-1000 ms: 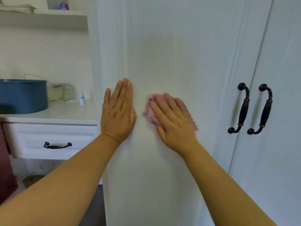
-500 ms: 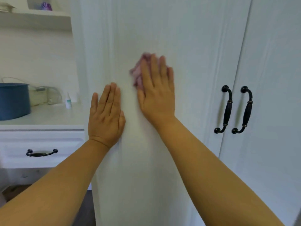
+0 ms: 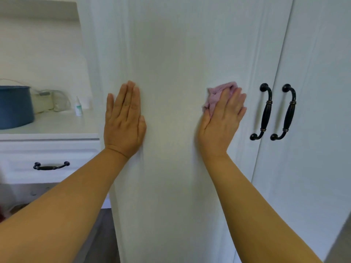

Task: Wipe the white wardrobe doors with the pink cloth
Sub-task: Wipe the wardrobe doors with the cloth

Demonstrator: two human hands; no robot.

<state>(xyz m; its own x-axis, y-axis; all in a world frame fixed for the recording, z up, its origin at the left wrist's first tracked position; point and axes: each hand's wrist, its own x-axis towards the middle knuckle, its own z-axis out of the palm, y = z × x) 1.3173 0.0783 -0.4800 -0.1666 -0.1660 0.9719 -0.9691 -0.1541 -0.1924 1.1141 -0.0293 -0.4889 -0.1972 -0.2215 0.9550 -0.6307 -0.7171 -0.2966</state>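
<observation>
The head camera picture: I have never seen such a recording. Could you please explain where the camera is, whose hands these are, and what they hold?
There is no machine here. A person wears one wide-angle camera on the head, so you look forward and down along their own two arms.

The left hand lies flat and bare against the white wardrobe door, holding nothing. The right hand presses a crumpled pink cloth against the same door, with rather straight fingers on top of it; it is a flat press, not a closed grip.

To the right are two black door handles, one on each door. To the left is a white counter with a blue pot, a small white bottle and some cables; below it is a drawer with a black handle.
</observation>
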